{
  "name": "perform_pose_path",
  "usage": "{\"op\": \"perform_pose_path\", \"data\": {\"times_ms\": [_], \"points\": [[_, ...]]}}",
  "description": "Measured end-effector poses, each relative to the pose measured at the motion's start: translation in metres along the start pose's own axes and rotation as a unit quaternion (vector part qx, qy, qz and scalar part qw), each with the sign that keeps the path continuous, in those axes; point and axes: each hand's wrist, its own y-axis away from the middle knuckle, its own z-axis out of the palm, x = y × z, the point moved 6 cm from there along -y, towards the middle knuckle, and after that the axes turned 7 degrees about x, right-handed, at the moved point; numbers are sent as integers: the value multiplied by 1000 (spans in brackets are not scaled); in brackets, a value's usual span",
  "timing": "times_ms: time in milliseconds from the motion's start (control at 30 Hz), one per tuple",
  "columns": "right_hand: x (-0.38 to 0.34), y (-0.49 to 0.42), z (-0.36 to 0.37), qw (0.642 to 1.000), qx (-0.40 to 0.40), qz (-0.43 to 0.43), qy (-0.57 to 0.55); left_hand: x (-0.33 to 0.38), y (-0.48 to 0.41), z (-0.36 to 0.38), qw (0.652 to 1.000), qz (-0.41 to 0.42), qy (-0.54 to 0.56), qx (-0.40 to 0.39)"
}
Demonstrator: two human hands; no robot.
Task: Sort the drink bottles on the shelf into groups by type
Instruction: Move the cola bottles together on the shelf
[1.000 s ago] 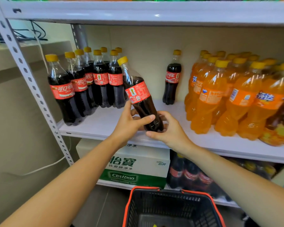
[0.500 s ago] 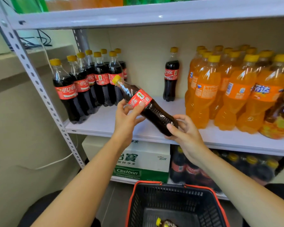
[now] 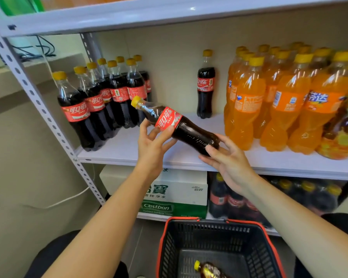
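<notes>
A cola bottle (image 3: 191, 131) with a red label and yellow cap lies tilted in the air before the white shelf (image 3: 169, 155), cap pointing up-left. My left hand (image 3: 152, 145) pinches it at the label. My right hand (image 3: 227, 159) curls under its base. A group of cola bottles (image 3: 100, 101) stands at the shelf's left. One lone cola bottle (image 3: 205, 87) stands at the back middle. Several orange soda bottles (image 3: 285, 101) fill the right side.
A black basket with a red rim (image 3: 189, 220) sits below me, an amber bottle (image 3: 211, 270) lying inside. On the lower shelf stand a water carton (image 3: 181, 195) and dark cola bottles (image 3: 231, 199). A perforated grey upright (image 3: 38, 101) bounds the left. Yellow-labelled bottles (image 3: 346, 125) crowd the far right.
The cola bottle has been lifted off the shelf and tipped from nearly upright to lying slanted. My left hand shifted up to the label; my right hand moved under the base.
</notes>
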Motion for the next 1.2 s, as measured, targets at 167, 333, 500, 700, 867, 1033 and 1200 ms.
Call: {"op": "perform_pose_path", "data": {"times_ms": [167, 333, 500, 700, 867, 1033, 1200], "points": [[-4, -1, 5, 1000, -9, -13, -15, 5, 1, 0, 999, 32, -24, 7], [-2, 0, 6, 999, -1, 9, -52, 6, -3, 1, 999, 14, 14, -40], [-6, 0, 6, 1000, 1, -9, -30, 5, -1, -4, 1000, 15, 20, -5], [-10, -1, 2, 998, 4, -12, -57, 15, 0, -1, 998, 55, -8, -27], [-16, 1, 0, 999, 13, -14, -51, 20, 0, 1, 997, 45, 6, -65], [-16, -1, 0, 998, 28, -19, -53, 16, 5, -2, 999, 44, -2, -20], [-14, -3, 0, 999, -2, -29, -32, 15, 4, -3, 998, 51, -33, 8]]}}
